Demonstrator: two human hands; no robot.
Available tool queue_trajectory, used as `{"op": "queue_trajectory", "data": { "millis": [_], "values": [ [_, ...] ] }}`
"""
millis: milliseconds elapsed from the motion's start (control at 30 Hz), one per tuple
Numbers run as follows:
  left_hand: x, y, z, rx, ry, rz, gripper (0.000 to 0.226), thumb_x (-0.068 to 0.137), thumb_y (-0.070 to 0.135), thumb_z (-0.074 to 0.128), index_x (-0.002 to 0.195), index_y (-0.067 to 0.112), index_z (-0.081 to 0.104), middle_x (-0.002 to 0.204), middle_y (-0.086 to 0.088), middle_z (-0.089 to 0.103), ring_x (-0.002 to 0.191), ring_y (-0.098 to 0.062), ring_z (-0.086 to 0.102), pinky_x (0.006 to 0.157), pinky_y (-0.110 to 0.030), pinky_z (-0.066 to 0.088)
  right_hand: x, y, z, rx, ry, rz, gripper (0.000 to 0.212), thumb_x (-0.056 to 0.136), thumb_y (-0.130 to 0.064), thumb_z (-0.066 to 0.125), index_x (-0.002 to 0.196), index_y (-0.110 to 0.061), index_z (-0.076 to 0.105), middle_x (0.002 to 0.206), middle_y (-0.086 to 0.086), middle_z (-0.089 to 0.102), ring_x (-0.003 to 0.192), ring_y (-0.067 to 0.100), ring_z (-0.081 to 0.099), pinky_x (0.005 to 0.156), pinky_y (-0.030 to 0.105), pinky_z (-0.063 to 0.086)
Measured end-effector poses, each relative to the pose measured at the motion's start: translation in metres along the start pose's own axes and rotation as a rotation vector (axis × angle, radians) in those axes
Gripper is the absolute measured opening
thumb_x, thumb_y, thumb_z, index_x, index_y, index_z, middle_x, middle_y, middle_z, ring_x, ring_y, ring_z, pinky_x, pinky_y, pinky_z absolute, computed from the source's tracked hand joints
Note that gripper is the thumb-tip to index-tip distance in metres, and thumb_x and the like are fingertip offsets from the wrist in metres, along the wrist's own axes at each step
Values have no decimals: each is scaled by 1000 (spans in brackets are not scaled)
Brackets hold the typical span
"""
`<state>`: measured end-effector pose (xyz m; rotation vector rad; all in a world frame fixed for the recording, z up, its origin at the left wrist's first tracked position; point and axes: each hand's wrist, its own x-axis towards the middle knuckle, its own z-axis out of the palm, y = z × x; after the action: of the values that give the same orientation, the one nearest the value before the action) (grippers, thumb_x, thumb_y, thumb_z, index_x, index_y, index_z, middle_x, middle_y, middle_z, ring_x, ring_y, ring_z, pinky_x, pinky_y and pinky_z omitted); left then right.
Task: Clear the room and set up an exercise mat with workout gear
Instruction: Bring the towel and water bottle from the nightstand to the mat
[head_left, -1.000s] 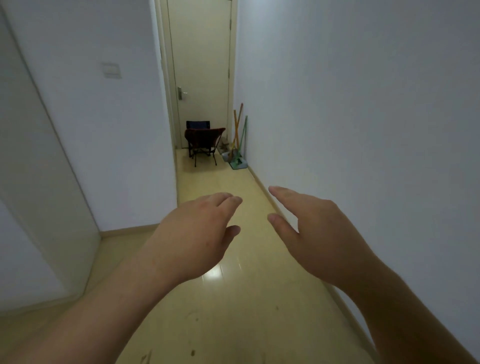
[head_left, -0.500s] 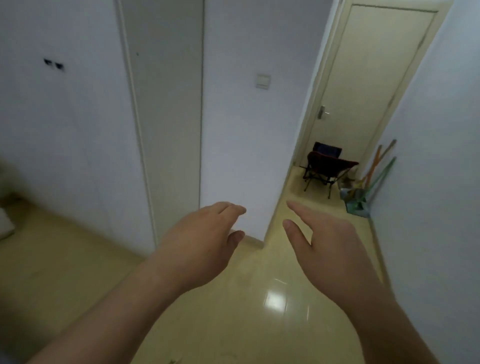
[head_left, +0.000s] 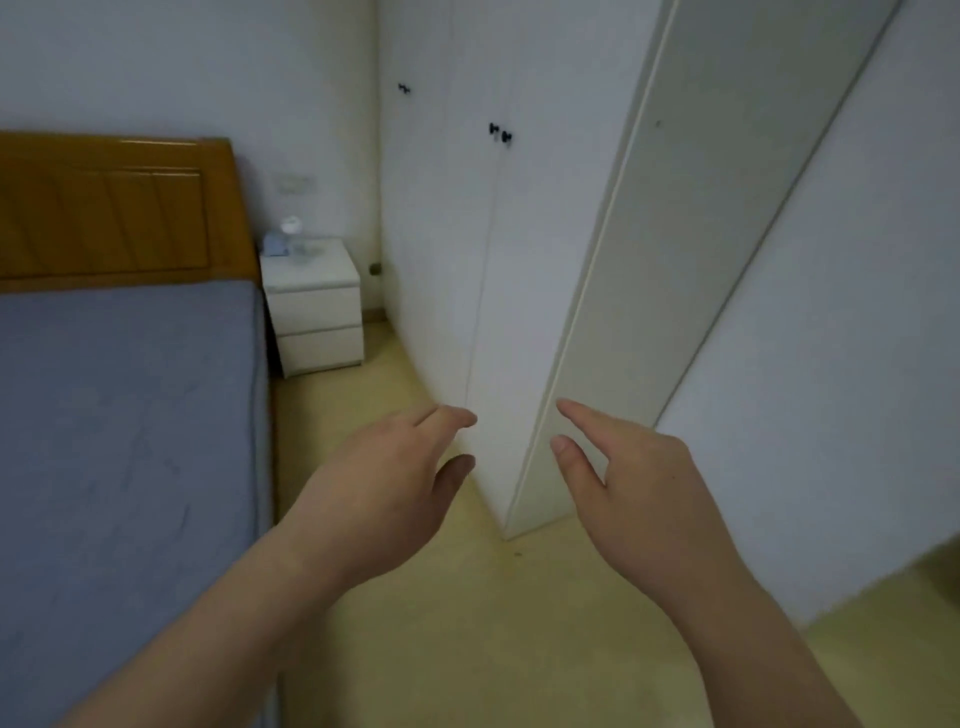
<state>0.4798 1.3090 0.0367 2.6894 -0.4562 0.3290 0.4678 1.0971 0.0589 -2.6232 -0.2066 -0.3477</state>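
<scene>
- On the left of the view, a wide bed with a blue-grey sheet (head_left: 130, 441) and an orange-brown wooden headboard (head_left: 114, 208) fills the frame down to its lower edge.
- A tall white wardrobe (head_left: 457, 270) stands ahead and to the right, with its near corner directly beyond the hands.
- The pale yellow glossy floor (head_left: 467, 623) forms a bare strip between bed and wardrobe. Its long axis runs away from the person toward the far wall.
- A white two-drawer nightstand (head_left: 314, 312) closes the far end of that strip, just beside the headboard.
- The left hand (head_left: 384, 488) hangs in the air with relaxed fingers, thumb apart, holding nothing. It is the nearer hand to the bed.
- The right hand (head_left: 639, 493) mirrors it, fingers extended, empty, nearer the wardrobe's side panel.
- The hands are apart and touch nothing.
- Small black door knobs (head_left: 500, 132) sit high on the wardrobe, well above both hands.
- The exercise mat and workout gear are not in view, so their direction cannot be told.
- Judgement: a mat would best lie lengthwise along the floor strip.
</scene>
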Motion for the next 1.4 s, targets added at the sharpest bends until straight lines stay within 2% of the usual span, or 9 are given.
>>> {"op": "queue_trajectory", "data": {
  "millis": [133,300,467,633,833,1000,1133,1300,1400],
  "values": [
    [50,-71,3,-15,60,-123,42,101,44,46,142,34,45,137,17,53,103,-7,59,85,-23,47,91,-19,44,21,-19,-90,43,101,-41,49,143,-32,54,139,-8,61,126,12,57,107,32,44],
    [130,-147,-2,3,87,-189,42,102,43,46,142,32,46,139,15,52,120,-10,55,93,-29,49,195,-42,91,20,-60,-150,43,103,-41,48,144,-32,54,137,-9,62,123,12,59,103,28,43],
    [211,-208,-2,4,73,-220,41,102,43,46,141,33,47,139,15,52,115,-7,56,89,-23,47,296,-55,132,52,-114,-146,43,103,-42,47,145,-33,53,129,-6,67,108,13,63,94,25,45],
    [294,-279,9,19,73,-242,41,102,42,46,141,31,47,140,14,53,119,-8,55,93,-24,48,401,-58,180,71,-137,-166,44,103,-42,47,146,-32,52,135,-8,63,111,12,63,97,25,45],
    [401,-371,3,64,81,-342,40,102,38,48,142,30,48,136,10,55,115,-12,56,87,-24,45,554,-69,245,169,-119,-211,44,103,-41,49,145,-30,53,124,-2,70,100,16,67,96,28,48],
    [469,-454,-25,111,88,-436,41,103,40,46,143,32,46,142,13,50,123,-10,52,91,-22,42,668,-107,291,239,-164,-248,43,102,-40,51,144,-29,54,108,-2,74,86,17,68,92,34,53],
    [503,-518,-36,77,105,-507,41,102,40,46,142,32,47,140,12,52,117,-9,54,92,-25,46,738,-139,334,242,-206,-293,44,101,-43,52,145,-34,53,100,-1,73,81,10,62,81,27,51],
    [557,-620,-32,59,144,-525,40,102,41,47,141,31,48,132,10,57,115,-10,55,91,-26,48,829,-175,402,222,-202,-326,45,100,-44,53,144,-35,53,104,0,74,83,18,65,82,30,54],
    [597,-685,-34,41,143,-499,41,102,39,49,141,30,48,137,10,55,117,-9,55,94,-26,47,886,-202,437,210,-199,-309,46,100,-43,54,145,-33,53,106,1,74,85,19,66,84,31,54]
  ]
}}
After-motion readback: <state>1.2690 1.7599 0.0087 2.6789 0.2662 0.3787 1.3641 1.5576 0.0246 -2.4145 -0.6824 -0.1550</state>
